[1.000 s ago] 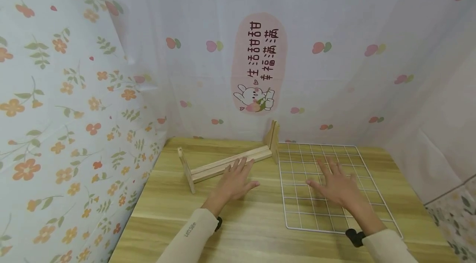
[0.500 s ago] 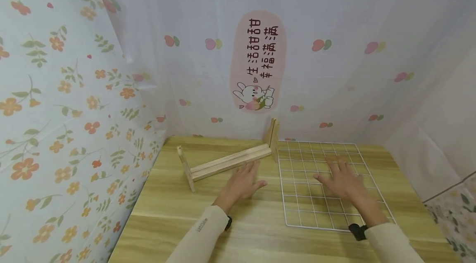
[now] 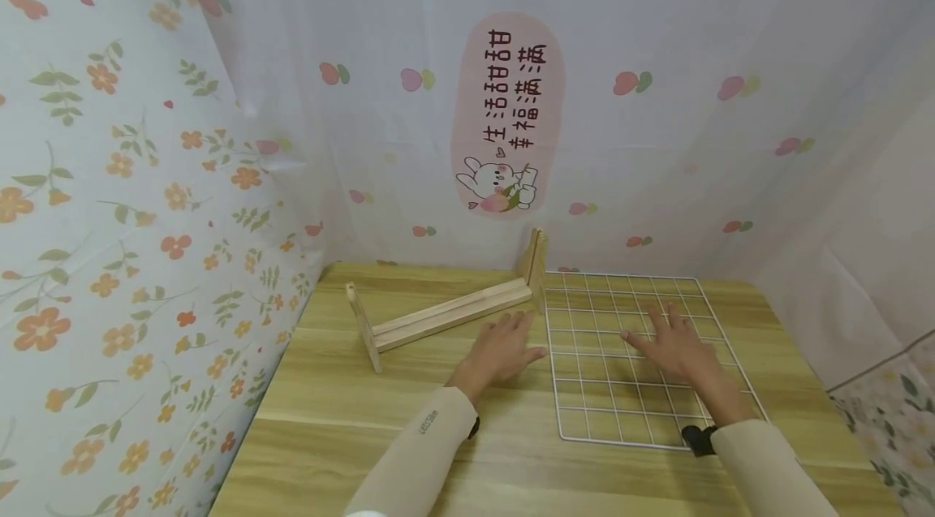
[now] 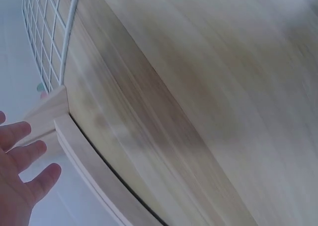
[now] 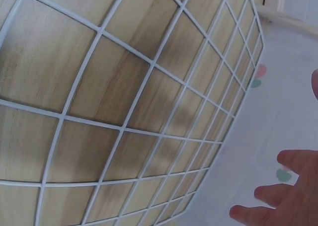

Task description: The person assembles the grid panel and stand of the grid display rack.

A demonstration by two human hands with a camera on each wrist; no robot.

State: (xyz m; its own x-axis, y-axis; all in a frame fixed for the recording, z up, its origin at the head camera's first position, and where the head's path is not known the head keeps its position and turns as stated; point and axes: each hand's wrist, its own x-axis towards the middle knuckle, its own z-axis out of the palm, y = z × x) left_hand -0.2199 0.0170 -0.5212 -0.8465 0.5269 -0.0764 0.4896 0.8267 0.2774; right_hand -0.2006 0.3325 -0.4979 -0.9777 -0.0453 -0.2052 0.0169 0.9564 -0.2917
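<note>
A pale wooden rack [image 3: 453,314] with an upright board at each end stands at the back left of the table. To its right lies a white wire grid panel [image 3: 592,379], flat on the wood. My left hand [image 3: 500,348] is just in front of the rack's right part, fingers extended and holding nothing. Over the grid is my right hand [image 3: 675,348], fingers spread and likewise without anything in it. In the left wrist view the fingers [image 4: 25,156] overlap the rack's end. The right wrist view has the grid [image 5: 124,129] beside spread fingers [image 5: 268,196].
The wood-grain table [image 3: 314,428] meets a white curtain [image 3: 380,135] printed with fruit and a rabbit. Another curtain [image 3: 131,257] with orange flowers hangs along the left side. The rack's right end stands close against the grid's left edge.
My left hand has moved right, from in front of the rack's middle toward its right end. My right hand has shifted slightly right over the grid. Rack and grid stay in place.
</note>
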